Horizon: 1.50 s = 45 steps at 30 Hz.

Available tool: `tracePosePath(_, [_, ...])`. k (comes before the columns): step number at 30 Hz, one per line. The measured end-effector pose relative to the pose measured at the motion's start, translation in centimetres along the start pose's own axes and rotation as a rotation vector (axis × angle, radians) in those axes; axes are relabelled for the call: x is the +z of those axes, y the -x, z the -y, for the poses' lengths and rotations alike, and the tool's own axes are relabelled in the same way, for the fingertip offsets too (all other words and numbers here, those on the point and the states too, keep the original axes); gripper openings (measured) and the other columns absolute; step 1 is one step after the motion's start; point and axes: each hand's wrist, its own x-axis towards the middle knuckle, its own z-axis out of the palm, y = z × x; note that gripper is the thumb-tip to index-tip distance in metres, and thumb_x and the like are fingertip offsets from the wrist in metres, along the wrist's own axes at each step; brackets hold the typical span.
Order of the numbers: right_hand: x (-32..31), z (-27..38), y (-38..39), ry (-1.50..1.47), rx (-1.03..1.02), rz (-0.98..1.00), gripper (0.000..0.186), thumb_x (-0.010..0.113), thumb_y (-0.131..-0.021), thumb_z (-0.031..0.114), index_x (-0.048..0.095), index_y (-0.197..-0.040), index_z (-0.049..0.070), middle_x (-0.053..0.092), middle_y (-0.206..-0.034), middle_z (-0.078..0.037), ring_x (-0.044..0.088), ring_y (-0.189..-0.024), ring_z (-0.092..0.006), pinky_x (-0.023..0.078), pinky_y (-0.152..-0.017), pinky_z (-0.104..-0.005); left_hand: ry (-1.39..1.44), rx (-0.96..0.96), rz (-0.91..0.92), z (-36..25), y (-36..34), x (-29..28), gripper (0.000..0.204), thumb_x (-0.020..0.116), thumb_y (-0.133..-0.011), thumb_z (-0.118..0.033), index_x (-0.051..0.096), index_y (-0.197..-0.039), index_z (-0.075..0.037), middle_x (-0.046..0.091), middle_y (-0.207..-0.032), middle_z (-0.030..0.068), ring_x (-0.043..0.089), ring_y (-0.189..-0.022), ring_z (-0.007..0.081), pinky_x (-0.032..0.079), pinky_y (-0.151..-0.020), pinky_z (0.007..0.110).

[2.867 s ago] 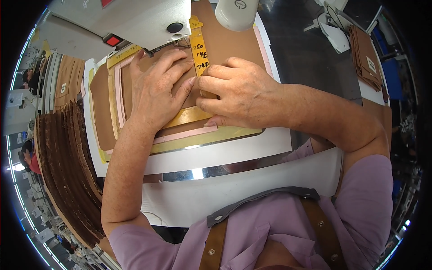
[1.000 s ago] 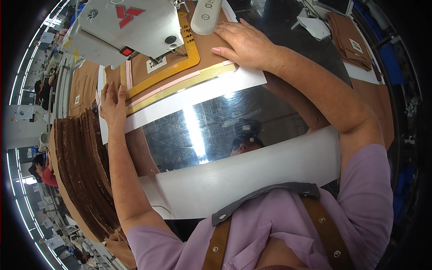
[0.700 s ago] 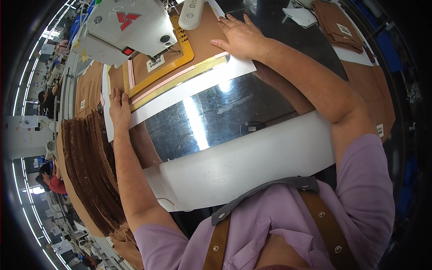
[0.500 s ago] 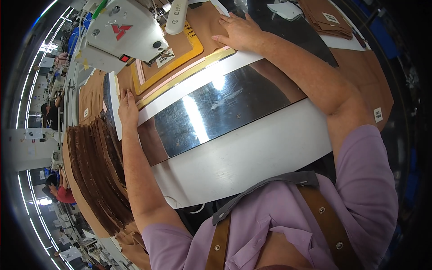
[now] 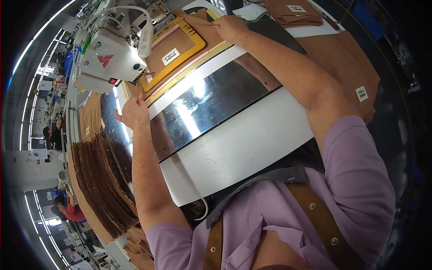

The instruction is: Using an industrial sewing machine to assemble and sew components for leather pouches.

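A brown leather-like panel (image 5: pixel 158 53) lies beneath a yellow frame template (image 5: pixel 177 56), with a white label inside the frame. My right hand (image 5: pixel 230 29) is closed on the panel's far right part, thumb and fingers pinching a raised fold. At the left end of the pale yellow strip (image 5: pixel 189 72), my left hand (image 5: pixel 135 111) pinches the panel's edge between thumb and forefinger, its outer finger sticking out. What lies between those fingertips is mostly hidden. The white sewing machine head (image 5: pixel 108 58) stands over the panel's left side.
A shiny metal plate (image 5: pixel 216 105) lies on the white table (image 5: pixel 238 135) before me. Stacked brown pieces (image 5: pixel 101 180) stand at left. More brown panels (image 5: pixel 335 67) lie at right, with a smaller pile (image 5: pixel 292 13) at the back. A pale control handle (image 5: pixel 146 40) hangs beside the machine.
Both hands have gone from lying flat with fingers spread to pinching the panel. The label, partly covered by the machine head before, now shows fully. My view has shifted too.
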Motion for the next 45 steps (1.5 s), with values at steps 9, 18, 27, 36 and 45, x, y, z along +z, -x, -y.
tracePosePath(9, [-5.8, -3.9, 2.5, -0.106, -0.029, 0.001, 0.026, 0.060, -0.095, 0.030, 0.079, -0.109, 0.019, 0.076, -0.102, -0.011, 0.073, -0.094, -0.0325, 0.057, -0.086, -0.0448, 0.006, 0.345, -0.062, -1.2, 7.5, -6.9, 0.029, 0.061, -0.100, -0.032, 0.071, -0.085, -0.010, 0.071, -0.081, 0.0075, 0.067, -0.083, 0.0277, 0.033, -0.109, 0.047])
tracePosePath(18, [-27.5, -18.7, 10.7, -0.182, 0.023, -0.392, 0.030, 0.065, -0.094, 0.020, 0.075, -0.118, 0.006, 0.077, -0.104, -0.016, 0.073, -0.093, -0.0238, 0.056, -0.085, -0.0341, 0.450, 0.965, -0.170, -19.8, 16.6, -12.7, 0.026, 0.077, -0.088, -0.027, 0.060, -0.077, -0.010, 0.065, -0.072, 0.0075, 0.061, -0.064, 0.0310, 0.047, -0.071, 0.040])
tracePosePath(27, [-34.3, -32.5, 30.9, 0.517, 0.492, -0.574, 0.070, 0.070, -0.093, 0.048, 0.051, -0.148, 0.009, 0.067, -0.131, -0.019, 0.068, -0.116, -0.0300, 0.052, -0.097, -0.0370, 1.986, 0.791, 1.821, -22.7, 21.2, -23.7, 0.033, 0.064, -0.085, -0.028, 0.058, -0.101, 0.001, 0.062, -0.095, 0.0201, 0.063, -0.085, 0.0251, 0.049, -0.080, 0.033])
tracePosePath(36, [-21.3, -13.1, 27.3, -0.291, 0.113, -0.335, 0.041, 0.069, -0.096, 0.010, 0.063, -0.136, 0.006, 0.067, -0.125, -0.010, 0.066, -0.093, -0.0143, 0.052, -0.090, -0.0321, 2.825, 0.681, 1.849, -20.5, 26.8, -29.4, 0.132, 0.003, -0.069, -0.104, 0.032, -0.147, -0.001, 0.045, -0.138, 0.0145, 0.057, -0.107, 0.0188, 0.045, -0.089, 0.036])
tracePosePath(45, [-15.1, 0.3, 24.6, -0.338, -0.364, 0.014, 0.043, 0.073, -0.089, 0.008, 0.064, -0.130, 0.006, 0.066, -0.127, -0.008, 0.067, -0.099, -0.0206, 0.048, -0.097, -0.0384, 3.100, 0.371, 1.578, -19.1, 28.1, -29.1, 0.140, 0.006, -0.064, -0.108, 0.038, -0.143, 0.003, 0.049, -0.132, 0.0146, 0.053, -0.111, 0.0187, 0.043, -0.085, 0.030])
